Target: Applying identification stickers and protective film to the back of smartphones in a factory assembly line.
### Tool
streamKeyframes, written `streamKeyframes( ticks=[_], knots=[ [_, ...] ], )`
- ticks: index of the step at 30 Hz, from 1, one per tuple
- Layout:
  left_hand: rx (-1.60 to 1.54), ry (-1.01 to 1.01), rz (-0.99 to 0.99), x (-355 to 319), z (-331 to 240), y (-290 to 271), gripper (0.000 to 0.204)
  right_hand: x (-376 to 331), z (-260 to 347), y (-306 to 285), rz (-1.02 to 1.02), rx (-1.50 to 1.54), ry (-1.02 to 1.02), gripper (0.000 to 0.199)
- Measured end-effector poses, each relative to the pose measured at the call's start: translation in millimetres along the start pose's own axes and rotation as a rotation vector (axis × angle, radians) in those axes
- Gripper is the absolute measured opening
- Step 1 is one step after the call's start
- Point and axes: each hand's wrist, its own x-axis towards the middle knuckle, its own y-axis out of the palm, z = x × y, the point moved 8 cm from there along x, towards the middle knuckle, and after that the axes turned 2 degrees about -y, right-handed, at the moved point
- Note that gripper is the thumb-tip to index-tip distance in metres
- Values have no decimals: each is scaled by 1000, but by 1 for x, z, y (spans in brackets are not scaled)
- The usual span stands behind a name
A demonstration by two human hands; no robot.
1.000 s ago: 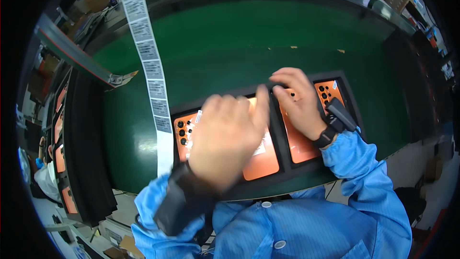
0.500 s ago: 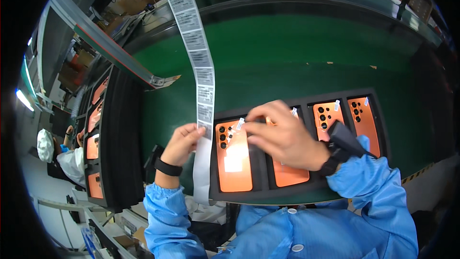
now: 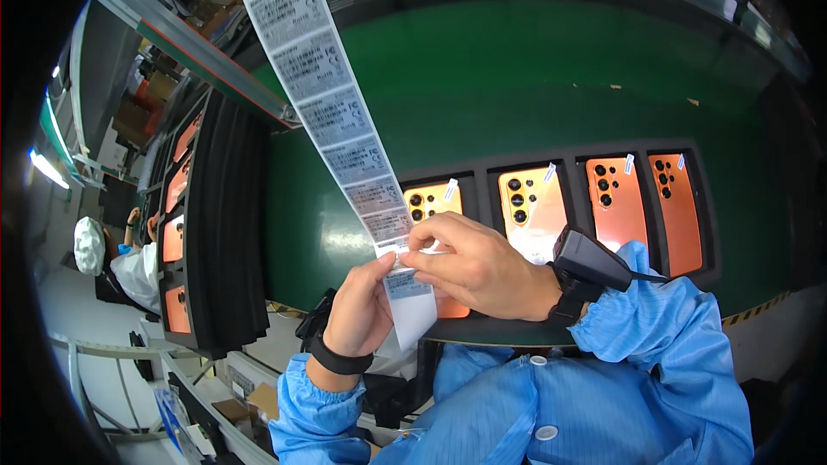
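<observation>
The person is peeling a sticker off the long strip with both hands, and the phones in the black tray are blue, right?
Not quite. The head view shows the phones are orange, not blue. The rest holds: they sit in the black tray, and the left hand and right hand are both pinching at a label on the long label strip.

I see bright, even overhead light; soft glare on the green conveyor belt (image 3: 534, 77) at centre left, edges bowed and black-vignetted, far left slightly blurred.
</observation>
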Motion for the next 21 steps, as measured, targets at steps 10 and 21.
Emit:
streamKeyframes(
  ticks=[10, 21],
  knots=[
    [-256, -72, -12, 5, 30, -10, 36, -14, 3, 12, 61, -253, -103, 19],
    [-258, -41, -61, 15, 22, 3, 37, -14, 28, -12, -88, -475, -328, 22]
  ],
)
